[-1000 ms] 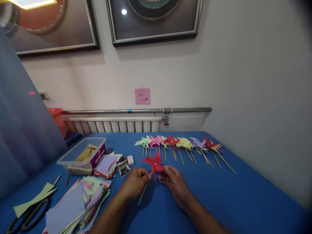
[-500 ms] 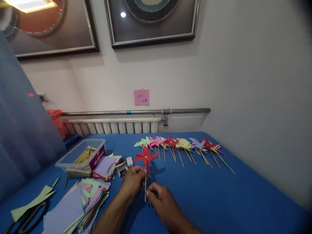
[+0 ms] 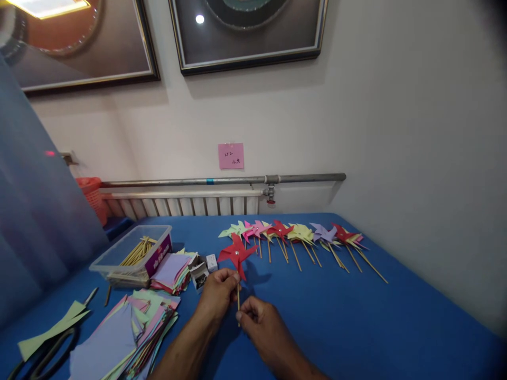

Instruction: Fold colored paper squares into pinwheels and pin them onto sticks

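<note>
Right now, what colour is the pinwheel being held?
Red pinwheel, on a wooden stick; head view shows it best.

**Around the blue table**

A row of finished pinwheels (image 3: 295,235) lies along the far edge of the table (image 3: 396,316) — green, pink, red, yellow and purple, their sticks pointing toward the near side. At the left stands a clear plastic box (image 3: 132,254) holding wooden sticks, with a stack of coloured paper squares (image 3: 172,270) just beside it and a small open box of pins (image 3: 198,274) next to that. A larger, looser pile of paper (image 3: 122,332) lies nearer — black scissors (image 3: 37,356) and a green strip (image 3: 49,330) rest at the left corner. Behind, a radiator (image 3: 182,203) and pipe (image 3: 237,180) run along the wall, under a pink note (image 3: 231,155) and two framed pictures (image 3: 249,31).
</note>
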Action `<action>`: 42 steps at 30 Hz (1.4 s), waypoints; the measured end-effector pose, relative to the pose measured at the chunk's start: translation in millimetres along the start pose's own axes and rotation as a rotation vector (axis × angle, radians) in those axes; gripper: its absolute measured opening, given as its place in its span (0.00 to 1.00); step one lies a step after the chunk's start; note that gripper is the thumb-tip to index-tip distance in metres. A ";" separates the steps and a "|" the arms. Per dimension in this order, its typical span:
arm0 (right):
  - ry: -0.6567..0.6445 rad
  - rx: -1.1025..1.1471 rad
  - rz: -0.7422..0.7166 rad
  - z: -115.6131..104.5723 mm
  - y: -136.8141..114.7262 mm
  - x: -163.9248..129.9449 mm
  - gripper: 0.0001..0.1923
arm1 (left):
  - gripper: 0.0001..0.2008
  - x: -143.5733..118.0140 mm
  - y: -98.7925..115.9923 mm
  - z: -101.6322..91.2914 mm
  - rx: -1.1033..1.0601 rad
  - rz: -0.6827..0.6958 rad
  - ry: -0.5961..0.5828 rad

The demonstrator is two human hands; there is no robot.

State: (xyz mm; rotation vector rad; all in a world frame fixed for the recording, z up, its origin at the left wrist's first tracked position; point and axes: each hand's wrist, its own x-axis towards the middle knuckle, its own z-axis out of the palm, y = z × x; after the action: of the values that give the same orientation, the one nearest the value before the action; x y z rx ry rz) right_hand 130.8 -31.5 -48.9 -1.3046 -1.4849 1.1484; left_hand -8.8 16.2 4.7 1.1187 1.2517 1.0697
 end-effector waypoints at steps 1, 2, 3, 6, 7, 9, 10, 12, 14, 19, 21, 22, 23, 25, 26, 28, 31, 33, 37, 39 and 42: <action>0.008 -0.001 0.002 0.2 0.4 0.2 0.08 | 0.14 0.8 -0.7 -0.1 -0.002 0.006 0.008; 0.014 -0.001 0.002 0.3 0.7 0.2 0.07 | 0.14 1.5 -1.4 -0.1 -0.003 0.011 0.016; 0.021 0.003 0.000 0.6 1.0 0.2 0.07 | 0.14 2.0 -2.1 -0.1 -0.003 0.014 0.022; 0.042 0.030 -0.010 1.3 2.0 -0.3 0.08 | 0.15 2.3 -3.6 0.5 -0.003 0.015 0.029; 0.045 0.034 -0.012 1.5 2.5 -0.5 0.08 | 0.15 2.1 -4.1 1.0 -0.006 0.018 0.031; 0.044 0.043 -0.010 1.7 3.4 -0.9 0.08 | 0.16 1.5 -5.2 2.3 -0.015 0.026 0.042; 0.042 0.048 -0.006 1.8 3.9 -1.0 0.09 | 0.16 1.3 -5.8 3.0 -0.014 0.026 0.053; 0.042 0.054 0.005 1.9 5.1 -1.1 0.09 | 0.18 1.0 -6.8 4.5 -0.006 0.026 0.078; 0.048 0.054 0.013 2.1 6.3 -0.8 0.09 | 0.20 0.8 -7.2 5.6 0.010 0.025 0.091; 0.054 0.063 0.017 2.4 7.1 -0.1 0.08 | 0.24 -0.5 -6.0 6.5 -0.010 0.025 0.065; 0.062 0.049 0.014 0.3 5.3 0.2 0.08 | 0.25 -0.5 -6.3 6.5 -0.050 0.029 0.060; 0.071 0.036 0.013 -1.6 3.9 0.5 0.07 | 0.26 -0.1 -7.1 6.4 -0.064 0.032 0.057; 0.081 0.020 0.009 -4.1 2.3 1.0 0.06 | 0.27 0.8 -8.5 6.4 -0.072 0.032 0.053; 0.101 -0.021 -0.001 -11.2 -1.1 3.4 0.04 | 0.27 3.4 -13.2 6.7 -0.064 0.022 0.046; 0.113 -0.042 -0.008 -15.8 -2.7 5.4 0.03 | 0.28 5.1 -16.3 7.0 -0.047 0.019 0.046; 0.157 -0.082 -0.024 -27.3 -5.4 11.2 0.02 | 0.28 8.0 -22.4 8.1 0.010 0.019 0.047; 0.252 -0.088 -0.042 -53.3 -9.8 23.9 0.02 | 0.25 9.3 -27.5 10.0 0.135 0.041 0.010; 0.308 -0.161 -0.057 -80.0 -14.4 32.9 0.01 | 0.22 7.7 -27.2 10.8 0.192 0.047 -0.029; 0.447 -0.517 0.008 -151.3 -23.7 43.1 0.04 | 0.20 4.9 -25.9 11.6 0.236 0.048 -0.047; 0.521 -0.596 0.061 -183.5 -23.8 43.4 0.06 | 0.20 5.8 -28.2 12.1 0.260 0.063 -0.048; 0.572 -0.712 0.157 -210.6 -15.8 42.0 0.09 | 0.21 8.5 -33.8 12.3 0.295 0.096 -0.053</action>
State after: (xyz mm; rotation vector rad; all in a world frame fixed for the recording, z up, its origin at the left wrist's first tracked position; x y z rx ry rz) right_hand 325.5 32.6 17.3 -2.0430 -1.3979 0.2472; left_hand 3.6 19.1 -30.0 1.4336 1.3542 0.9393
